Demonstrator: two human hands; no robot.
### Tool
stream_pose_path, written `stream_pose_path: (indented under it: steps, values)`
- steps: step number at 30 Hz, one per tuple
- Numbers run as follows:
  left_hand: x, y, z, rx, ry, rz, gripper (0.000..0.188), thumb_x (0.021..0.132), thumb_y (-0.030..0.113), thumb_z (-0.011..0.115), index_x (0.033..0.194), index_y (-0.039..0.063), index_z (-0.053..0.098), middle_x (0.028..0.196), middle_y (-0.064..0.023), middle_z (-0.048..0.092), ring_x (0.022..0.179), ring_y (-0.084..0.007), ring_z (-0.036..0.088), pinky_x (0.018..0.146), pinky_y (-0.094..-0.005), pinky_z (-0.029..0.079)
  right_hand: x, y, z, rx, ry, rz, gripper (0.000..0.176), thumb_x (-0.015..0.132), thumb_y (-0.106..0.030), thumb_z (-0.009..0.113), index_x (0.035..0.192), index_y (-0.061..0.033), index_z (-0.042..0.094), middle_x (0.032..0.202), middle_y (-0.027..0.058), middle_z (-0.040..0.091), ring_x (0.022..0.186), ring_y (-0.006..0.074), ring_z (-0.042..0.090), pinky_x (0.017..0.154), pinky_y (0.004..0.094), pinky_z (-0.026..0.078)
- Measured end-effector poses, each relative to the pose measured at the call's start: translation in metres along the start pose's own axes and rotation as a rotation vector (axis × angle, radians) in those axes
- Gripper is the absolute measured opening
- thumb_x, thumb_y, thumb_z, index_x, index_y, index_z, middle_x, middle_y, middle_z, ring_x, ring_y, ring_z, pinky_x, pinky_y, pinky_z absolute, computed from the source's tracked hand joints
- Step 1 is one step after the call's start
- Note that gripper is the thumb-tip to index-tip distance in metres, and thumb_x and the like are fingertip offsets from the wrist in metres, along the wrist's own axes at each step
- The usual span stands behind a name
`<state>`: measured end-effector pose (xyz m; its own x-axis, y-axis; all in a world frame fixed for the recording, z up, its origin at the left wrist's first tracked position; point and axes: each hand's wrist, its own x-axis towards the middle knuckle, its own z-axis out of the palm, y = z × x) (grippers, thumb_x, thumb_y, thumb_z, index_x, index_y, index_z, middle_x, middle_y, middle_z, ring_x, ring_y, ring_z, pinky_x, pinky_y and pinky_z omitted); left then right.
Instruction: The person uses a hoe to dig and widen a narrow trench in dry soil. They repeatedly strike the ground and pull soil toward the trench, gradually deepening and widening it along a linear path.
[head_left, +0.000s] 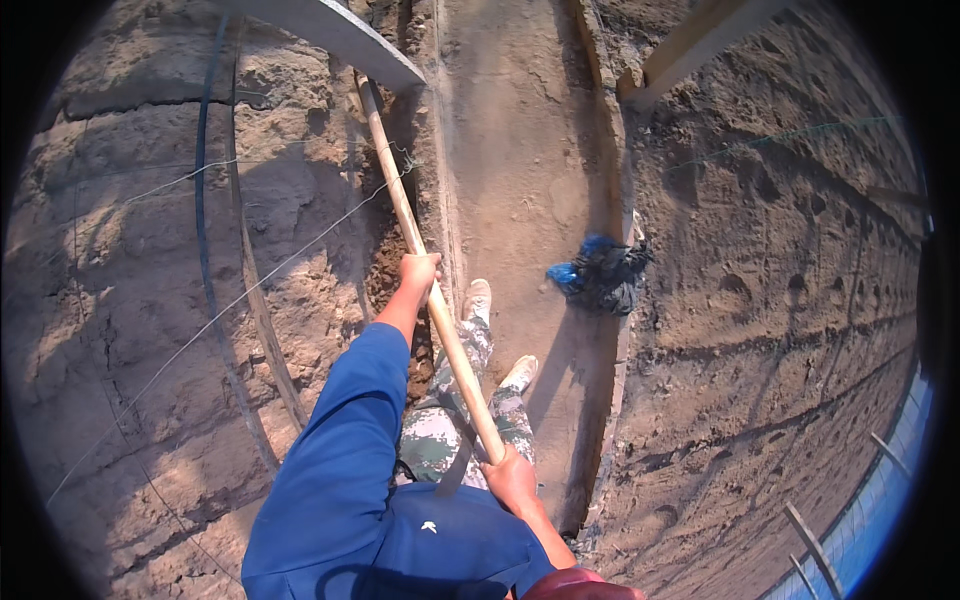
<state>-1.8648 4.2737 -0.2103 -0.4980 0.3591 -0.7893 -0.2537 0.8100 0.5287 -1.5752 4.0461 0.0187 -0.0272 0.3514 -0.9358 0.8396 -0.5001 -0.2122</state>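
My left hand (420, 273) is closed around the middle of a long wooden tool handle (457, 352). Near the handle's end, close to my waist, my right hand (511, 475) grips it as well. The handle slants up and to the left into a narrow trench of loose brown soil (386, 274) beside the path. Its far end lies in shadow by a pale post, and I cannot tell what head it has. A thin wire crosses over or near the handle above my left hand.
I stand on a dirt path (517, 165) between raised edges. A crumpled black and blue plastic bag (607, 274) lies at its right edge. Pale posts (352, 41) rise ahead on both sides. A wire (300, 251), a dark hose or strip (201, 172) and furrowed soil flank the path.
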Motion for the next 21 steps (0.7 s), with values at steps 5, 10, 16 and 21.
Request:
stream_pose_path:
  steps: [5, 10, 16, 21]
  values:
    - [-0.021, -0.025, 0.012, 0.018, 0.021, 0.085, 0.016, 0.089, 0.01, 0.07, 0.083, -0.004, 0.063, 0.065, -0.0045, 0.058, 0.048, -0.015, 0.056, 0.043, -0.0309, 0.046, -0.023, 0.031, 0.008, 0.046, 0.001, 0.029, 0.039, 0.082, -0.025, 0.072, 0.113, -0.004, 0.063, 0.1, 0.026, 0.072, 0.097, 0.0444, 0.069, 0.086, 0.0515, 0.053]
    - [-0.054, -0.095, 0.02, 0.011, -0.007, 0.024, 0.013, 0.086, 0.007, 0.069, 0.084, -0.005, 0.063, 0.064, -0.0056, 0.057, 0.046, -0.0172, 0.056, 0.042, -0.0328, 0.045, -0.07, 0.071, 0.0, 0.012, 0.015, 0.075, 0.038, 0.081, -0.025, 0.072, 0.112, -0.004, 0.064, 0.1, 0.0256, 0.071, 0.097, 0.044, 0.069, 0.086, 0.0514, 0.053]
    - [-0.141, -0.164, 0.042, -0.083, -0.033, -0.128, 0.014, 0.084, 0.004, 0.067, 0.089, -0.005, 0.057, 0.066, -0.0096, 0.06, 0.046, -0.0195, 0.058, 0.041, -0.0353, 0.046, -0.105, 0.165, 0.006, -0.041, 0.042, 0.177, 0.038, 0.079, -0.029, 0.075, 0.109, -0.0067, 0.069, 0.101, 0.0231, 0.073, 0.098, 0.0393, 0.071, 0.086, 0.0483, 0.054]
    - [-0.188, -0.193, 0.023, -0.231, -0.035, -0.325, 0.009, 0.089, 0.003, 0.062, 0.085, 0.001, 0.054, 0.065, -0.0066, 0.053, 0.046, -0.0182, 0.053, 0.04, -0.0348, 0.044, -0.125, 0.211, 0.036, -0.222, 0.084, 0.273, 0.035, 0.08, -0.029, 0.074, 0.107, -0.0084, 0.068, 0.101, 0.0213, 0.073, 0.096, 0.0396, 0.071, 0.085, 0.049, 0.055]
